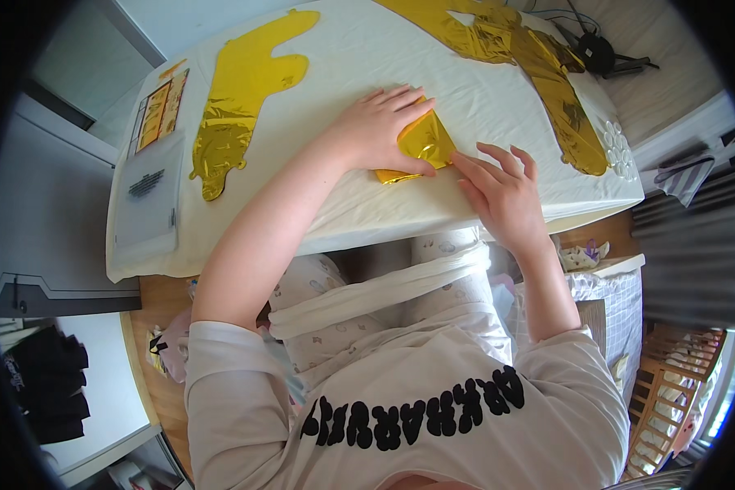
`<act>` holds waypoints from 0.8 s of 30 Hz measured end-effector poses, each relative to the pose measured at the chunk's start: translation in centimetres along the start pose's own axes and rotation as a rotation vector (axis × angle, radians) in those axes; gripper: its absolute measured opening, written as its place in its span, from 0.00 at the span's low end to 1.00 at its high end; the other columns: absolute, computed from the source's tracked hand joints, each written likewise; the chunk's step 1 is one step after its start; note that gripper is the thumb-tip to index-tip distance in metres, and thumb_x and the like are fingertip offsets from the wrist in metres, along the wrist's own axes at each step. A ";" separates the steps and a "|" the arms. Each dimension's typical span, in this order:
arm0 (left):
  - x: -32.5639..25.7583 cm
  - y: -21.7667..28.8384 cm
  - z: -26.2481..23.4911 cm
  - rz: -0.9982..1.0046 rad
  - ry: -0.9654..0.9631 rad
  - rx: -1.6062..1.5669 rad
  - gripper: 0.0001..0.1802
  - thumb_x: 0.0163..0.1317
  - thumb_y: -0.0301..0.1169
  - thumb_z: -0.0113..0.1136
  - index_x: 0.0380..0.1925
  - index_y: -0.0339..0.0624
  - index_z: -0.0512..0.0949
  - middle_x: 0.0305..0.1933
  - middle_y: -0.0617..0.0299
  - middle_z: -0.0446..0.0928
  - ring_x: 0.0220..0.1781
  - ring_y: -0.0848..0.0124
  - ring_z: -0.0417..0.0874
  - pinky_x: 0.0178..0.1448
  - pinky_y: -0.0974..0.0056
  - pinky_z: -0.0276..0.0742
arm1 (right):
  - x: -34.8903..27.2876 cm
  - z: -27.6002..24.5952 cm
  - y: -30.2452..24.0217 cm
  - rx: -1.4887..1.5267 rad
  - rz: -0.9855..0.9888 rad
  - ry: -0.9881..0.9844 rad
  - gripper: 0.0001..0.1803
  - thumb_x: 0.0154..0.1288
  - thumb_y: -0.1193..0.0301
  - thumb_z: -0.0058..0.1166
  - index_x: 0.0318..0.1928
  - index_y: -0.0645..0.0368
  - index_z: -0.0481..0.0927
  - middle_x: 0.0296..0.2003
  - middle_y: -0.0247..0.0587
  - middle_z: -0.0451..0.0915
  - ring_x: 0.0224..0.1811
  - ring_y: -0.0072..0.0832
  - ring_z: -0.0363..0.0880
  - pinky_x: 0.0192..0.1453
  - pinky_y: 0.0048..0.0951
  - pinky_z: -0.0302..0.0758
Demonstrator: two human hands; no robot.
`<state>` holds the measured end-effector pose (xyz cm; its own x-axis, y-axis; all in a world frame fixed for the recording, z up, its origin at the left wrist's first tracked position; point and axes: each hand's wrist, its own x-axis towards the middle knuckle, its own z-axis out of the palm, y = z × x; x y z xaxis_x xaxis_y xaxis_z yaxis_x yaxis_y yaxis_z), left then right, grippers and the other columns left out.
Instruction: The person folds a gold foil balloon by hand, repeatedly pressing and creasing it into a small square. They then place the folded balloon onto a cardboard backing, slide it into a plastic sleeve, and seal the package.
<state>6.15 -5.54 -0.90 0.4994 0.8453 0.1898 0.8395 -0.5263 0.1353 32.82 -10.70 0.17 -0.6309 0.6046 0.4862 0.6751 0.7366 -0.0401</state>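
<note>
The left hand (381, 128) is lying spread over the folded gold foil (429, 144) near the front edge of the table (343, 69), apparently smoothing it, while the loosely curled right hand (505, 194) is touching its right corner; whether it's pinching, I can't tell. Further flattening would be calling for even pressure.

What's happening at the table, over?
Left hand spread on folded foil. Right hand at its right corner. Other foil lies apart, both sides.

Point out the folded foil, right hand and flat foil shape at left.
Folded foil (429, 142), head view: uncovered top face.
Right hand (505, 193), head view: back of the hand.
Flat foil shape (239, 96), head view: its middle.
</note>
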 end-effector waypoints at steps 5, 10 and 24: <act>-0.2 0.1 -0.4 0.003 -0.016 -0.018 0.66 0.48 0.76 0.67 0.80 0.50 0.58 0.85 0.53 0.55 0.86 0.56 0.53 0.87 0.51 0.48 | -0.3 0.1 0.4 0.020 0.040 -0.019 0.16 0.72 0.63 0.61 0.58 0.47 0.85 0.49 0.31 0.89 0.59 0.34 0.80 0.74 0.55 0.64; -0.2 0.2 -0.4 0.018 -0.010 0.035 0.70 0.45 0.81 0.62 0.80 0.47 0.58 0.84 0.52 0.55 0.86 0.56 0.53 0.88 0.53 0.48 | 1.3 -0.7 1.4 0.145 0.026 -0.037 0.14 0.73 0.68 0.58 0.56 0.52 0.86 0.41 0.38 0.88 0.50 0.37 0.82 0.71 0.46 0.66; 0.3 1.5 -3.5 -0.048 -0.253 -0.106 0.50 0.47 0.69 0.73 0.63 0.48 0.78 0.78 0.55 0.66 0.80 0.54 0.64 0.84 0.53 0.57 | 11.0 6.4 3.0 0.470 -0.403 0.059 0.22 0.74 0.71 0.56 0.66 0.56 0.72 0.69 0.50 0.69 0.70 0.52 0.69 0.71 0.46 0.70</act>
<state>6.85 -6.37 2.79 0.5087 0.8584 -0.0662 0.8429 -0.4808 0.2417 25.42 0.09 -0.22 -0.7697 0.2435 0.5901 0.1393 0.9662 -0.2169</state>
